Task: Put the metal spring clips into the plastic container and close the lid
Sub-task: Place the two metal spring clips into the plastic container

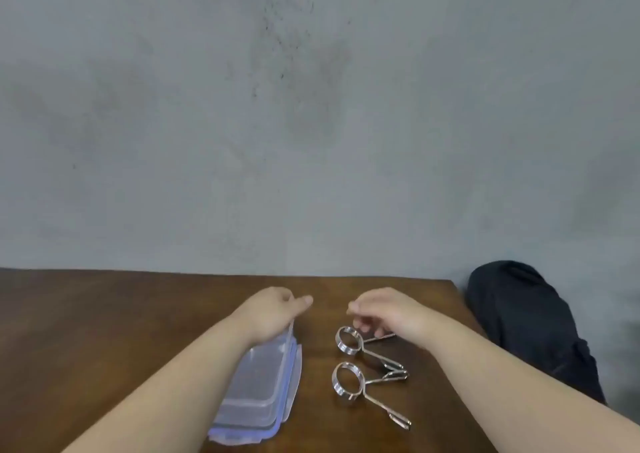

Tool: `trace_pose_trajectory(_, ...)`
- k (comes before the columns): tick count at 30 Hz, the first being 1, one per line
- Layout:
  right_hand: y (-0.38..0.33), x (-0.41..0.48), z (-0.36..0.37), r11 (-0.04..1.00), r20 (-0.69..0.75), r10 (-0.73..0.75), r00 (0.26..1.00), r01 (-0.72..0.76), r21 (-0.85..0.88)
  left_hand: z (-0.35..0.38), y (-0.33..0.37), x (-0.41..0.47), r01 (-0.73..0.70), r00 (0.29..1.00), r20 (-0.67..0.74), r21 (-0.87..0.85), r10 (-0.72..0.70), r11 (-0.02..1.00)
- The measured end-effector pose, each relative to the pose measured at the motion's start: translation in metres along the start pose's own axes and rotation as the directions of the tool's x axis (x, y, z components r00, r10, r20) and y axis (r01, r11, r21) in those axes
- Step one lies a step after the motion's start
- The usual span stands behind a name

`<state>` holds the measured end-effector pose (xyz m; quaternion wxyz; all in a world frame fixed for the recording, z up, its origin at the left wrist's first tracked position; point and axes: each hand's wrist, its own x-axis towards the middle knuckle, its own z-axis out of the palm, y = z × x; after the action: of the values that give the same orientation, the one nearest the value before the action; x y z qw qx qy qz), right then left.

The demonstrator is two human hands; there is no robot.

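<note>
A person's left hand [273, 310] grips the far edge of the lid [290, 331] of a clear plastic container [258, 393] on a dark wooden tabletop [104, 331], fingers curled around the thin rim and thumb pointing right; the lid appears tipped up at that far end, though the blur leaves its angle uncertain. The right hand [384, 310] hovers loosely curled over the handles of the far spring clip [363, 343], its fingertips at or just above the wire; whether it has hold of anything cannot be told. The near spring clip [363, 388] lies just beside the first, their handles crossing or touching, both on the tabletop to the right of the container and apart from it. A dark bag [526, 328] sits off the tabletop's right corner, against a grey wall [311, 106]. The step in hand looks to be opening the container, with no clip yet inside. The next move likely calls for lifting the lid clear, then pinching a clip by its handles and carrying it left over the rim.
</note>
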<state>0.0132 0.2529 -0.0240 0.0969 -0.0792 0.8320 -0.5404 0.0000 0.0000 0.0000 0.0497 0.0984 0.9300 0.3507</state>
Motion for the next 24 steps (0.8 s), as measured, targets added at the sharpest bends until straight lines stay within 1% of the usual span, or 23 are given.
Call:
trace_pose_trajectory(1,0.007,0.0,0.007,0.99,0.003,0.015,1.0,-0.015,-0.142,0.006,-0.009,-0.005,0.027,0.999,0.016,0.107,-0.028,0.994)
trace_pose_trajectory(2,0.01,-0.002,0.014,0.958,-0.01,0.042,0.999,-0.043,-0.283,0.011,-0.012,-0.01,0.063,0.997,0.022,0.218,-0.069,0.974)
trace_pose_trajectory(4,0.028,-0.007,0.033,0.902,0.022,0.093,0.995,-0.075,-0.426,0.025,-0.025,-0.026,0.123,0.988,0.048,0.354,-0.15,0.927)
trace_pose_trajectory(6,0.036,-0.011,0.048,0.832,0.018,0.094,0.995,-0.068,-0.55,0.037,-0.035,-0.036,0.138,0.983,0.058,0.408,-0.176,0.903)
trace_pose_trajectory(9,0.046,-0.011,0.063,0.686,-0.009,0.097,0.995,-0.074,-0.724,0.046,-0.046,-0.045,0.151,0.977,0.068,0.455,-0.204,0.877)
trace_pose_trajectory(10,0.049,-0.011,0.067,0.649,-0.019,0.118,0.993,-0.092,-0.755,0.049,-0.049,-0.047,0.151,0.978,0.055,0.481,-0.202,0.864)
trace_pose_trajectory(11,0.052,-0.011,0.071,0.634,-0.028,0.128,0.991,-0.103,-0.766,0.052,-0.053,-0.049,0.151,0.981,0.032,0.505,-0.193,0.85)
trace_pose_trajectory(13,0.057,-0.011,0.075,0.606,-0.035,0.111,0.993,-0.096,-0.79,0.053,-0.058,-0.053,0.159,0.981,0.006,0.547,-0.194,0.822)
trace_pose_trajectory(15,0.064,-0.01,0.077,0.571,-0.031,0.092,0.995,-0.078,-0.817,0.053,-0.063,-0.059,0.143,0.982,0.016,0.591,-0.189,0.793)
trace_pose_trajectory(19,0.072,-0.013,0.076,0.572,-0.055,0.087,0.995,-0.095,-0.815,0.049,-0.07,-0.078,0.07,0.993,0.027,0.668,-0.119,0.74)
trace_pose_trajectory(24,0.076,-0.025,0.067,0.608,-0.083,0.174,0.981,-0.173,-0.775,0.044,-0.078,-0.095,-0.049,0.997,0.071,0.767,-0.009,0.639)
